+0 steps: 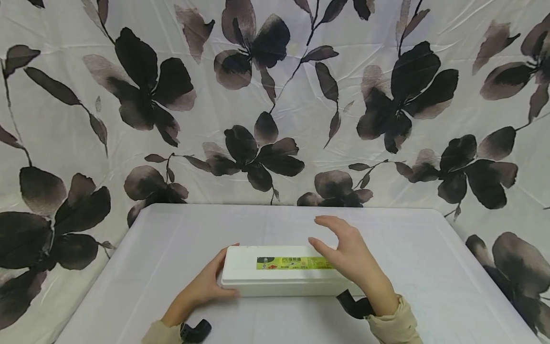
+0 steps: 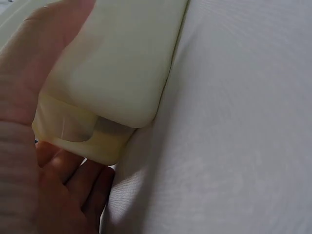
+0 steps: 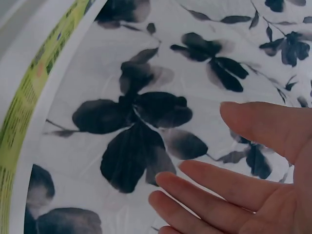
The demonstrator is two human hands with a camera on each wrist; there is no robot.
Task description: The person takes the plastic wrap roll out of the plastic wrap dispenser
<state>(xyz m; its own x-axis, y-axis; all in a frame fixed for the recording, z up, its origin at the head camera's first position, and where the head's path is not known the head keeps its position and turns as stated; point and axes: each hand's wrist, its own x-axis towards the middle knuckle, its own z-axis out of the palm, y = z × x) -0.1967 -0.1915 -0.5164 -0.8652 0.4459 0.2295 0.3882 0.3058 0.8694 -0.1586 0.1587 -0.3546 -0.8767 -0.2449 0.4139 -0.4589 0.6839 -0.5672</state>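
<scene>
A long white cling film box (image 1: 275, 288) lies lengthwise across the white table, its yellow-green label (image 1: 294, 263) facing up. My left hand (image 1: 204, 283) grips the box's left end, thumb along the front side and fingers round the back. Seen from the left wrist, the thumb presses one side of the white box (image 2: 126, 58), and the fingers (image 2: 78, 180) curl by its end, where a yellowish inner part shows. Over the right end hovers my right hand (image 1: 352, 251), thumb and fingers spread apart with nothing between them. It hides the box's right end in the head view.
The white tabletop (image 1: 180, 239) stretches around the box on all sides. Behind the table hangs a white cloth with dark flowers (image 1: 258, 157). A black strap piece (image 1: 356, 306) sits at the right wrist and another black piece (image 1: 196, 330) at the left.
</scene>
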